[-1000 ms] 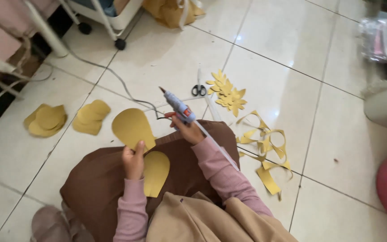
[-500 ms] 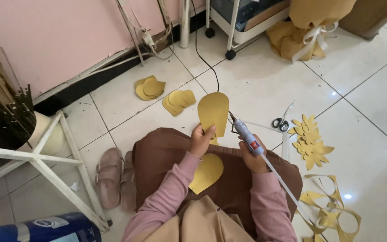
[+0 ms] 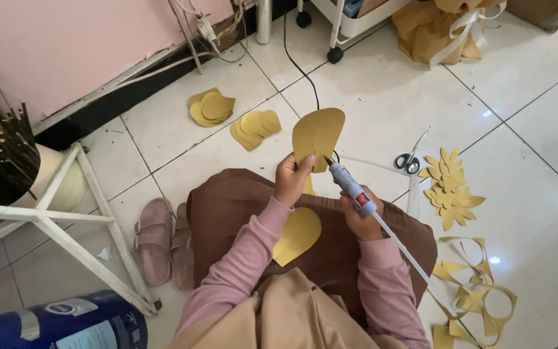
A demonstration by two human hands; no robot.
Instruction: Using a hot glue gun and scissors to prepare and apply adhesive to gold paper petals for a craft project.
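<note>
My left hand [image 3: 290, 179] pinches the bottom of a yellow paper petal [image 3: 318, 136] and holds it upright over my lap. A glue gun [image 3: 349, 185] sits in my right hand [image 3: 359, 220], its nozzle touching the petal's lower edge. A long glue stick [image 3: 408, 256] trails out of the gun's back toward the lower right. Another yellow petal [image 3: 297, 235] lies flat on the brown skirt [image 3: 240, 197] across my lap.
Stacks of yellow petals [image 3: 210, 106] and more petals [image 3: 255, 128] lie on the tiled floor ahead. Scissors [image 3: 409, 159], a yellow leafy cutout [image 3: 449, 188] and paper scraps [image 3: 469, 294] sit to the right. Sandals [image 3: 161, 238], a white stand [image 3: 66, 220] and a blue can [image 3: 66, 325] are left.
The view has swung left since the first frame. The petal stays raised in my left hand, and the glue gun's tip has come in against its lower edge.
</note>
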